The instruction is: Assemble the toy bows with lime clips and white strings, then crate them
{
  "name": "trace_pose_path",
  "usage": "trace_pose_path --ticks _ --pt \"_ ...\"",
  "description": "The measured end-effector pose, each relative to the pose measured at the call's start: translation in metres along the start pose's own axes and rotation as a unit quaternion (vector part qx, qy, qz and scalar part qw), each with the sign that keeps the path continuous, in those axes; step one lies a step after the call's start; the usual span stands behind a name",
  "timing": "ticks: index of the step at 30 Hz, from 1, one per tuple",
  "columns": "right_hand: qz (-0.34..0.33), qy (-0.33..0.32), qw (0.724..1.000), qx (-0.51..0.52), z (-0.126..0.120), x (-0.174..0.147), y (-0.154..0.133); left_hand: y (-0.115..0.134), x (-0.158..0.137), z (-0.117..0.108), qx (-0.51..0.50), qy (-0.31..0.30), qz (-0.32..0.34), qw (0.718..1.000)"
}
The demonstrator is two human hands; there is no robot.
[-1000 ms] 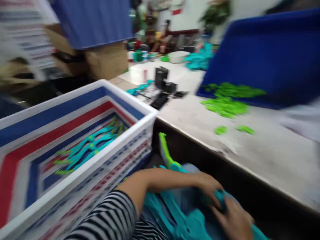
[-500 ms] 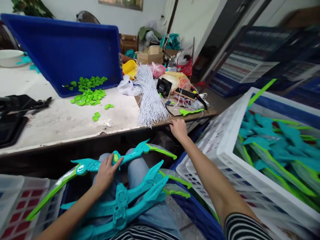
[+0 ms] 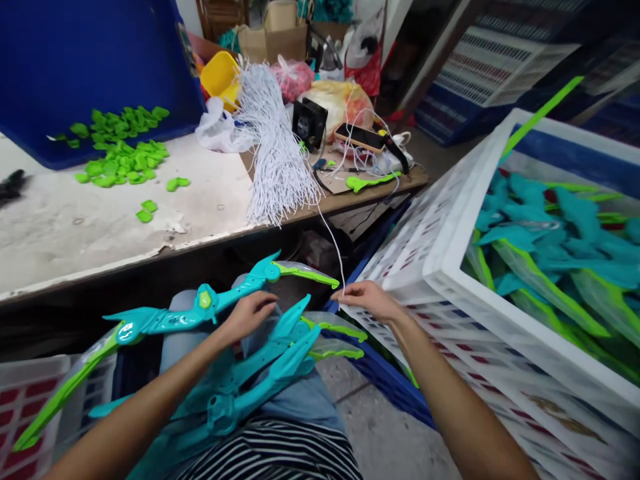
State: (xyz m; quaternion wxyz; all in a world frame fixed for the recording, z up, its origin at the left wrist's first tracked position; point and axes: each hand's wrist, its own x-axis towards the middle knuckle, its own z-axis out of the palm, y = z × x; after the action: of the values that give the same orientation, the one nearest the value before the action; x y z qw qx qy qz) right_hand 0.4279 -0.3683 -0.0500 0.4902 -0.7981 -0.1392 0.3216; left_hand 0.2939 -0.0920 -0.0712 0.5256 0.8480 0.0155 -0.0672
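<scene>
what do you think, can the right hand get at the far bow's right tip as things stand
Probably yes: the right hand is right beside the right tip, with nothing solid seen between them, though it appears to be pinching a white string that hangs there.

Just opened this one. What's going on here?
A person's right hand pinches a white string that runs down from the bundle of white strings on the table, near the lime tip of a toy bow. The bow lies across the lap; the left hand is beside it, fingers loosely bent, contact unclear. More toy bows rest on the lap, and a loaded white crate stands on the right.
</scene>
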Motion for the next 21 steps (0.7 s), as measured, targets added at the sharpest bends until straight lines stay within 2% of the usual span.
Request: trace_pose_path --ticks 1,3,5,8,10,15,21 --pt "-0.014 0.064 0.998 0.019 0.002 -0.006 0.009 0.003 0.015 0.011 -0.067 -0.026 -0.042 0.997" --pt "-0.046 0.183 0.982 0.015 0.007 -0.009 0.021 0.007 0.041 0.033 -0.196 -0.064 -0.133 0.97" --pt "-0.077 0.242 0.967 -0.005 0.012 -0.005 0.027 0.008 0.061 0.052 -0.301 -0.088 -0.212 0.926" --pt "-0.129 0.275 0.952 -0.039 0.018 0.003 0.033 0.009 0.083 0.071 -0.399 -0.113 -0.273 0.868" --pt "-0.161 0.288 0.942 -0.061 0.021 0.007 0.036 0.009 0.092 0.077 -0.43 -0.129 -0.293 0.844" --pt "-0.221 0.288 0.926 -0.102 0.026 0.01 0.044 0.009 0.108 0.087 -0.454 -0.18 -0.31 0.816" --pt "-0.221 0.301 0.924 -0.084 0.029 0.009 0.05 0.001 0.119 0.102 -0.462 -0.244 -0.309 0.794"
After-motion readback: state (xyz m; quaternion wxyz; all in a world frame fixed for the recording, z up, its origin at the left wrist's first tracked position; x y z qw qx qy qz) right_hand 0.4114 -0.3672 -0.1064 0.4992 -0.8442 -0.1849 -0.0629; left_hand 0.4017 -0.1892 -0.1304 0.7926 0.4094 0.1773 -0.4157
